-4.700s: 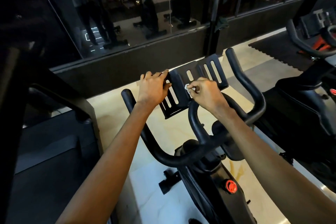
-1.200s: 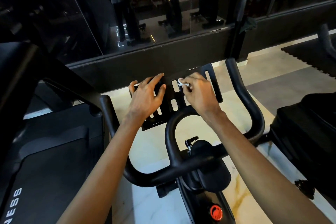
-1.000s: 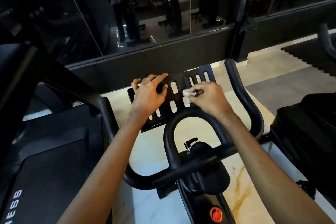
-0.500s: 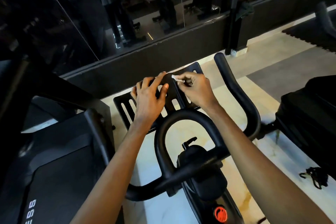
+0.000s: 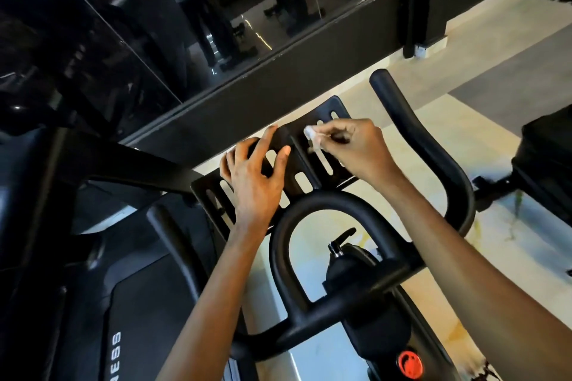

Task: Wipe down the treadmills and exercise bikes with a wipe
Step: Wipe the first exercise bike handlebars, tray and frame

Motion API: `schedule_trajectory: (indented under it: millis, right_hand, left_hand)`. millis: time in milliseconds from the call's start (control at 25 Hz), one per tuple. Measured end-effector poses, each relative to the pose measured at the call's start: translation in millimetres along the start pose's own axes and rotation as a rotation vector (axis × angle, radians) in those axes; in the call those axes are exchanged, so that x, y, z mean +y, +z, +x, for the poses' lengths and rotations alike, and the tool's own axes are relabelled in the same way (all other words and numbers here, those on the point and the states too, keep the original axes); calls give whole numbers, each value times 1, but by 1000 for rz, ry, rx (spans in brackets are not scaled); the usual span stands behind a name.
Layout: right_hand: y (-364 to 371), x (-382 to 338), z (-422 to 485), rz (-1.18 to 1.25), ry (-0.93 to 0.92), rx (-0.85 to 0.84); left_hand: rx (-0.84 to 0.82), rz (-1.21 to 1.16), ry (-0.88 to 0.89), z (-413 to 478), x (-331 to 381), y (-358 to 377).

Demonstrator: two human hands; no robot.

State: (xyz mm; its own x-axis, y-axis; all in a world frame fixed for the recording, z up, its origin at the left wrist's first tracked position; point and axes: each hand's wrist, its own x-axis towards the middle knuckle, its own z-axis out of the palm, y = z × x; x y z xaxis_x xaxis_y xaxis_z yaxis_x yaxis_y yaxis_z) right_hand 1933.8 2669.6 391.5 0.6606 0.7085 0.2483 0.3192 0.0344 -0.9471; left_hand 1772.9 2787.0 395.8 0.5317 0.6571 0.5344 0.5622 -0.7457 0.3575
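A small white wipe (image 5: 310, 135) is pinched in the fingertips of the right hand (image 5: 356, 148), at its 9 o'clock edge, and appears to be pressed on the slotted tray (image 5: 305, 159) of the exercise bike (image 5: 427, 145). The slots run from 11 to 5 o'clock. The left hand (image 5: 253, 176) is laid flat, fingers spread, at 8 o'clock from the wipe.

A gym: an exercise bike (image 5: 365, 303) beside a treadmill (image 5: 130, 318), facing dark mirrored glass (image 5: 154, 25).

Letters "ESS" on treadmill (image 5: 133, 318)
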Motion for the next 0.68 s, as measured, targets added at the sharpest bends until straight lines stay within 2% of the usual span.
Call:
schedule_trajectory:
  millis: [120, 200, 360, 560, 640, 680]
  right_hand:
    - [18, -6, 1, -101, -108, 14]
    - [12, -3, -3, -153, -82, -21]
    - [-10, 9, -19, -163, 5, -194]
    - [-28, 7, -19, -339, 72, -392]
    - [-30, -1, -8, -333, 51, -381]
    - [-28, -6, -2, -299, 21, -296]
  left_hand:
    - [-37, 22, -27, -3, 1, -1]
    - [-52, 25, -30, -2, 2, 0]
    - [-45, 31, -26, -3, 1, 1]
    - [-66, 92, -8, -1, -1, -2]
    - [-83, 92, -6, -1, -1, -4]
    - [-84, 89, -5, -1, 0, -5]
